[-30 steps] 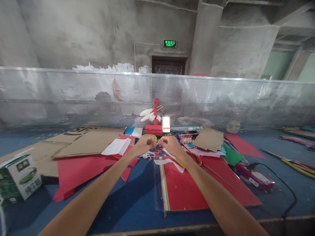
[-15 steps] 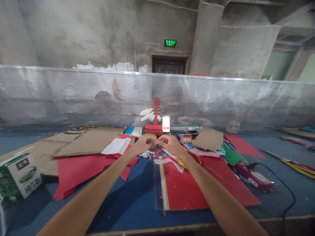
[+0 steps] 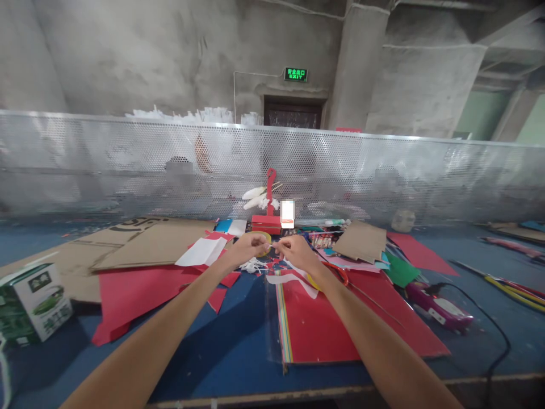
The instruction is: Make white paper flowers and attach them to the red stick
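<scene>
My left hand point(image 3: 250, 250) and my right hand point(image 3: 293, 250) are raised above the middle of the table, fingertips pinched close together. A tiny white piece point(image 3: 271, 245) shows between them, both hands closed on it; its kind is too small to make out. Just behind my left hand lies a yellow tape roll point(image 3: 264, 235). Below the hands are white twisted strips point(image 3: 254, 265) and red paper scraps. A curved white paper strip point(image 3: 293, 280) rests on a stack of red sheets point(image 3: 323, 332) under my right forearm.
Cardboard point(image 3: 157, 243) and red paper point(image 3: 140, 295) spread at left, near a green-white carton point(image 3: 36, 307). Behind stand a red hooked paper piece point(image 3: 266, 224) and a lit phone point(image 3: 288, 214). At right lie a purple device point(image 3: 440, 307) with a cable and yellow-handled pliers point(image 3: 511, 289).
My fingertips have drawn slightly apart, and the right fingers have curled a little more. The small white piece shows more clearly between them. The things on the table look unchanged.
</scene>
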### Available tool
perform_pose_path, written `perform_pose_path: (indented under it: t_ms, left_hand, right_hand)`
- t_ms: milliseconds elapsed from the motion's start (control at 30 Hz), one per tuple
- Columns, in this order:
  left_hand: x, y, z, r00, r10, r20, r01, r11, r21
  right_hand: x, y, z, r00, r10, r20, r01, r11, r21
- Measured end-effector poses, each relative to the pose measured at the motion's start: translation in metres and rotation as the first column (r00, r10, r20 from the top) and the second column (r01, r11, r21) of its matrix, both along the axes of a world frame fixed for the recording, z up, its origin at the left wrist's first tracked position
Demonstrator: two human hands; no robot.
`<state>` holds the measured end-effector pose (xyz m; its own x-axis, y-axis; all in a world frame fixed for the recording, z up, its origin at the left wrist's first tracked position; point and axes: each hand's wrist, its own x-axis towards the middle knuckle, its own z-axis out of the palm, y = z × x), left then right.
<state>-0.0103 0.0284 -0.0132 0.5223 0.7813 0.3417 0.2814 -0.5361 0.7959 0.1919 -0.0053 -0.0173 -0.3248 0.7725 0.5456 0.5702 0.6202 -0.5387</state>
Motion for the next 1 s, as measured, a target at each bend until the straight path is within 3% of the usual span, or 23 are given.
perform_pose_path:
  t_ms: [333,600,867,1000]
  left_hand:
    - [0.001,-0.019,0.016,0.997,-0.044,-0.059,0.040,0.997,-0.062]
    - [-0.002,-0.014,0.013,0.996,-0.007,-0.092,-0.003,0.994,-0.108]
    - [0.001,-0.018,0.014,0.997,0.028,-0.070,-0.034,0.995,-0.093]
    - [0.001,-0.020,0.015,0.997,0.021,-0.073,-0.027,0.996,-0.085]
  right_hand:
    - [0.000,-0.001,-0.003,1.000,-0.004,0.012,0.006,0.992,-0.127]
    - [-0.005,-0.006,0.003,0.997,0.065,-0.047,-0.066,0.997,-0.037]
    - [-0.005,-0.003,0.000,0.997,0.010,0.076,-0.014,0.998,0.054]
    - [-0.005,-0.003,0.000,0.991,-0.010,0.132,0.008,1.000,0.019]
